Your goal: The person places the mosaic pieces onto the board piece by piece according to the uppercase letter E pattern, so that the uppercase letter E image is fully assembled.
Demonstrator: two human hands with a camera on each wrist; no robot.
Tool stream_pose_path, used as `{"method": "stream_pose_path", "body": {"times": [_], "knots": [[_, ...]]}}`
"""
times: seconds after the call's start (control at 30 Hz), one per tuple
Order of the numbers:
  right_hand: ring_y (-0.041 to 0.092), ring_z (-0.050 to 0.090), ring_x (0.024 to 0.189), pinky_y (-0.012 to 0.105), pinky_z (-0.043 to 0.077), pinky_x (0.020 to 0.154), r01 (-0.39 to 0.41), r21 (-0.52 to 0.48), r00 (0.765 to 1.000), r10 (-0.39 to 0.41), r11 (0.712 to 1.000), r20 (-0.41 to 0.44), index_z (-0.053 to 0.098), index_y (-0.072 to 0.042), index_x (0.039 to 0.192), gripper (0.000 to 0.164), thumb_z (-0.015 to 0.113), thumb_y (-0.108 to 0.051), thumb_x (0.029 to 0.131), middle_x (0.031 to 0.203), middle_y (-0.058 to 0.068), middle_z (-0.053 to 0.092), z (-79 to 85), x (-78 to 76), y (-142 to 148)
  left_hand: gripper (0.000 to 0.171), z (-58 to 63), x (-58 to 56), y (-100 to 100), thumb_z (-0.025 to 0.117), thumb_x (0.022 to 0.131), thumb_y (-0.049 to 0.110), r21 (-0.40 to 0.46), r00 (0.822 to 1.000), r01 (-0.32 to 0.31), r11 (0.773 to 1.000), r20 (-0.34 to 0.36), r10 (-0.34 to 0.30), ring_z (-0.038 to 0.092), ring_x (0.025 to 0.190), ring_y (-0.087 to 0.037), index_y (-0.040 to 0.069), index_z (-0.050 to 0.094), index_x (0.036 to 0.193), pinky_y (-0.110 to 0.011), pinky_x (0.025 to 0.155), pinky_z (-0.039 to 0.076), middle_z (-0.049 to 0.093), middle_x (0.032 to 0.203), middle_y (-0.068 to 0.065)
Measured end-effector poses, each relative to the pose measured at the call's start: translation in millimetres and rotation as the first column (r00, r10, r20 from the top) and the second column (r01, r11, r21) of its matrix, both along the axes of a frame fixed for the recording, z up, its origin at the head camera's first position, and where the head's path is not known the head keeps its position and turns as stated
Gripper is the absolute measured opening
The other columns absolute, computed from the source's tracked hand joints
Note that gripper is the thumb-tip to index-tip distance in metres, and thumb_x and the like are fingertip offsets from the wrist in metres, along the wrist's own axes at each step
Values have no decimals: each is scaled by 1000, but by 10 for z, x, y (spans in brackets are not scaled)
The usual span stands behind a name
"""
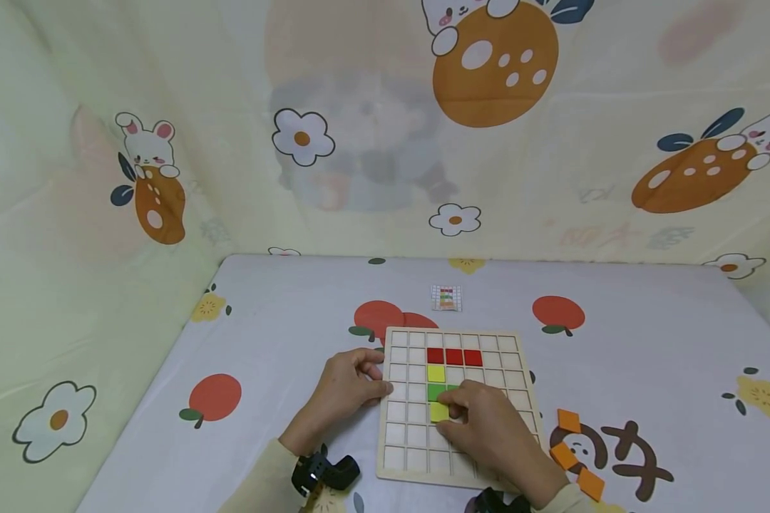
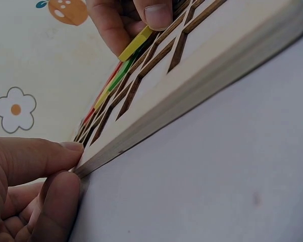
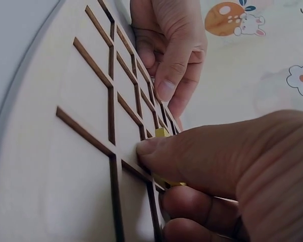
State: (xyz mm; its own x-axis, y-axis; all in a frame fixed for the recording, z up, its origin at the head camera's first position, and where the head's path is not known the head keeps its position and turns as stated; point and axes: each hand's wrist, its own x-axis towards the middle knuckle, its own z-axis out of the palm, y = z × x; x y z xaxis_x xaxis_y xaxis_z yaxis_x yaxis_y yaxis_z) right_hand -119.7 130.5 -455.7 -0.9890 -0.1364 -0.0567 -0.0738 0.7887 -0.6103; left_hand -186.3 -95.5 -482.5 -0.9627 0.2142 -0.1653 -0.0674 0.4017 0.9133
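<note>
A square wooden grid board (image 1: 396, 456) lies on the table. My left hand (image 1: 349, 381) holds its left edge, thumb and forefinger at the rim. My right hand (image 1: 488, 420) pinches a yellow tile (image 2: 135, 44), tilted over a cell below the green tile (image 1: 435, 392). Its fingers hide part of a second green tile and the cells beneath them. Above these in the same column sits another yellow tile (image 1: 435, 373). A row of three red tiles (image 1: 454, 357) tops the pattern. Seen from the right wrist, the pinched tile mostly disappears behind the thumb (image 3: 159, 151).
Three loose orange tiles (image 1: 562, 456) lie on the printed tablecloth right of the board, near the right forearm. Behind the board is a small card (image 1: 446, 298) with a coloured grid pattern. A patterned curtain (image 1: 359, 178) rises at the table's back edge.
</note>
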Motion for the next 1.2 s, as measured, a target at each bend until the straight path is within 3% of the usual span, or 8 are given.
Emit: {"method": "stream_pose_path", "body": {"times": [0.53,0.87,1.07,1.2], "knots": [[9,47,70,26,38,63,-21,19,999,22,1000,-30,82,-14,102,26,91,-15,78,73,-9,52,-11,-1,5,46,5,4,-5,87,82,5,5,1000,4,1000,-2,-4,64,63,-12,-2,69,123,-27,61,58,67,85,-4],[11,48,73,26,39,64,-10,30,1000,10,1000,-3,82,-16,104,28,91,-16,77,76,-8,53,-14,4,4,46,3,1,-10,86,82,6,-6,1000,7,1000,-5,-7,63,63,-12,-3,69,124,-26,60,57,67,85,-3],[12,47,76,27,40,64,-1,51,1000,2,999,-7,82,-18,108,32,92,-19,77,82,-7,54,22,15,55,46,-13,-2,-13,86,82,5,0,1000,10,1000,-10,-10,63,61,-11,-3,69,124,-25,59,56,67,85,-3],[14,51,83,30,46,71,32,74,999,-30,997,-30,80,-17,113,36,89,-24,79,95,-2,60,71,32,166,46,-19,-4,-4,86,82,6,-10,1000,4,1000,-17,-4,63,62,-12,-2,69,124,-25,59,57,67,85,-3]]}}
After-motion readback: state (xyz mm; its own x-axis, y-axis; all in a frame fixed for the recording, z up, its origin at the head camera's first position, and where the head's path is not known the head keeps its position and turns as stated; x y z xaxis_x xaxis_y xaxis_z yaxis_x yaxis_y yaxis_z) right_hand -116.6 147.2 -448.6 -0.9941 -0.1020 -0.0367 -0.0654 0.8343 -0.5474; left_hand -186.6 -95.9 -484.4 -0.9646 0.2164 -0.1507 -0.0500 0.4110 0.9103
